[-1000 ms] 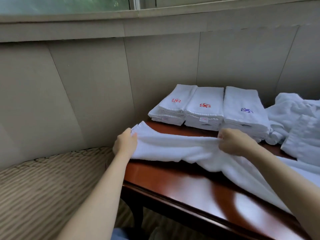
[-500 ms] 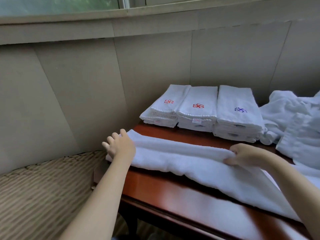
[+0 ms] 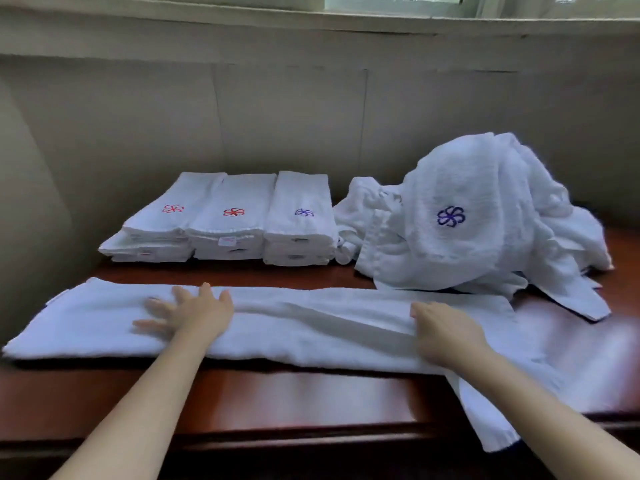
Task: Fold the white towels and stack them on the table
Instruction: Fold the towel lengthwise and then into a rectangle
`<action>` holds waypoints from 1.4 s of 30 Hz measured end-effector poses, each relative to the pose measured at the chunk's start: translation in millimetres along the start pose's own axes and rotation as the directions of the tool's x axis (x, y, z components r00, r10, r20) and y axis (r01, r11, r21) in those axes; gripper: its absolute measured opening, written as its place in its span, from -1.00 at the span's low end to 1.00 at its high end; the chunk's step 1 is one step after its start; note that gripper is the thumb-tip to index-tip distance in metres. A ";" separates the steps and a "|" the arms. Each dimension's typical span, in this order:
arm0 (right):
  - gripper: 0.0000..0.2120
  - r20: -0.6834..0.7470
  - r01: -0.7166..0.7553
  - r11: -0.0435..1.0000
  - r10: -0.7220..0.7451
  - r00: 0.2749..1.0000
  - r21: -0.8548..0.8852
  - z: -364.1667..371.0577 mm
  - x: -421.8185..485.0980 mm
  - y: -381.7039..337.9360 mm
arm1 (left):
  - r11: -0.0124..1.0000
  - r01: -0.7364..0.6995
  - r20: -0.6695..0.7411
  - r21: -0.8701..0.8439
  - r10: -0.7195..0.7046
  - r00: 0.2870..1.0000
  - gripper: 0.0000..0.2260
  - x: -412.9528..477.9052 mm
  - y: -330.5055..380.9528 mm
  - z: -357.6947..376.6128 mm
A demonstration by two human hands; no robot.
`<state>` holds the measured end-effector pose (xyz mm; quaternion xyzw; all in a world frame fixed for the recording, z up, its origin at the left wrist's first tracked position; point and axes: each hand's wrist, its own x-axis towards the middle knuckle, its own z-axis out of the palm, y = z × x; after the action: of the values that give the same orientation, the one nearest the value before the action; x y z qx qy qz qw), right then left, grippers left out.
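A long white towel (image 3: 311,327), folded lengthwise, lies across the dark red wooden table (image 3: 311,400). My left hand (image 3: 187,313) lies flat on its left part with fingers spread and blurred. My right hand (image 3: 446,336) rests on the towel's right part, fingers curled down over a fold; whether it pinches the cloth is unclear. The towel's right end hangs over the table's front edge. Three stacks of folded white towels (image 3: 228,220) with red and blue flower logos stand at the back.
A heap of unfolded white towels (image 3: 467,220) with a blue logo sits at the back right. A beige panelled wall (image 3: 277,116) and a window sill rise behind the table.
The view has swung right, bringing the unfolded heap into sight. My left hand has spread flat and slid across the towel. The towel now lies flatter along the table.
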<state>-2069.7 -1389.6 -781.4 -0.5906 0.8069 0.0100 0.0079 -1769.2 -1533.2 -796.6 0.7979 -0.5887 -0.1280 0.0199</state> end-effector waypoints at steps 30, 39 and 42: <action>-0.85 -0.070 -0.441 0.717 0.561 0.825 0.540 16.9 22.5 154.7 | 0.606 -0.750 0.032 -0.264 0.783 0.621 -0.78 -19.6 64.7 -9.1; -0.62 -0.314 -0.404 0.907 0.419 0.852 0.116 16.4 8.3 111.5 | 0.649 -0.652 0.311 -0.392 0.761 0.570 -0.83 -16.1 50.7 -17.7; -0.73 -0.460 -0.106 0.994 0.100 0.882 0.013 20.9 11.1 85.4 | 0.630 -0.687 0.254 -0.362 0.776 0.578 -0.92 -16.8 49.2 -26.5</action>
<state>-2154.4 -1373.9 -801.9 -0.5324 0.8159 -0.1248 -0.1877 -1813.7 -1535.6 -759.0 0.4312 -0.8393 -0.3281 0.0443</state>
